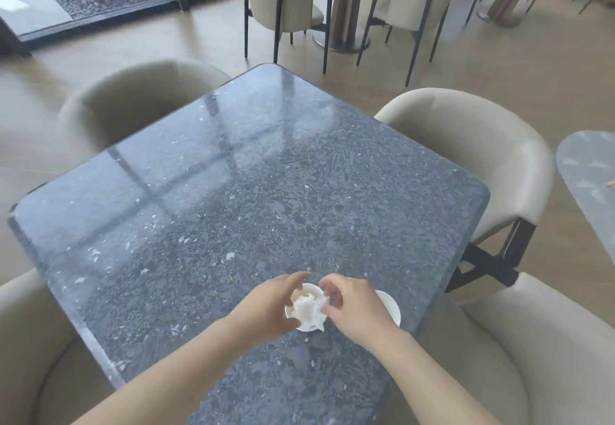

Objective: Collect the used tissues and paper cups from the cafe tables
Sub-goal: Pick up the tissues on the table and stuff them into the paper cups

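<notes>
My left hand [266, 308] grips a white paper cup [307, 324] from its left side, over the near part of the dark speckled table [233, 191]. A crumpled white tissue [307, 306] sits in the cup's mouth. My right hand [352, 304] pinches the tissue's right edge at the cup. A second white paper cup [391, 308] shows behind my right hand, mostly hidden by it; whether it stands on the table or is held I cannot tell.
Beige armchairs surround the table: far left [133, 98], right [482, 158], near left [30, 341] and near right [532, 341]. Another speckled table edge [585, 175] lies at the right. More chairs [283, 1] and a table pedestal [346, 8] stand at the back.
</notes>
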Demonstrator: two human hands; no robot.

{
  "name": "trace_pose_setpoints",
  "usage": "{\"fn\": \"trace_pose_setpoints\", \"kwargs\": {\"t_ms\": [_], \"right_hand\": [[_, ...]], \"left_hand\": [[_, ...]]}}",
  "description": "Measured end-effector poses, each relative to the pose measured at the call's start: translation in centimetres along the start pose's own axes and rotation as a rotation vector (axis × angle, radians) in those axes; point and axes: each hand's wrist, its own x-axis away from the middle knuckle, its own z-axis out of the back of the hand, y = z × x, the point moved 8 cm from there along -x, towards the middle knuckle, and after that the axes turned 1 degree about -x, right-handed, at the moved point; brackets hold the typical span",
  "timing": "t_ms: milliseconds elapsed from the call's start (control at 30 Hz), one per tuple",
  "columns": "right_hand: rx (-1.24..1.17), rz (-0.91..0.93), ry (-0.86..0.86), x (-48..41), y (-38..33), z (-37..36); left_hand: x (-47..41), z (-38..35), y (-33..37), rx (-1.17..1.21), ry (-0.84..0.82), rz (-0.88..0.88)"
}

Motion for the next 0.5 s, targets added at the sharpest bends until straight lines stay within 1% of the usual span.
{"fn": "trace_pose_setpoints", "kwargs": {"t_ms": [133,267,367,500], "right_hand": [[0.012,0.025,0.077,1.7,0.3,0.9],[0.048,0.057,0.143,3.6,1.4,2.1],[0.093,0.041,0.153,4.9,2.9,2.7],[0.146,0.035,0.173,6.3,4.5,3.0]], "left_hand": [[1.0,0.4,0.8,-0.057,0.063,0.0],[1.0,0.1,1.3,-0.155,0.08,-0.001],[0.3,-0.9,1.8,-0.197,0.053,0.025],[-0.8,-2.7,1.8,-0.247,-0.029,0.076]]}}
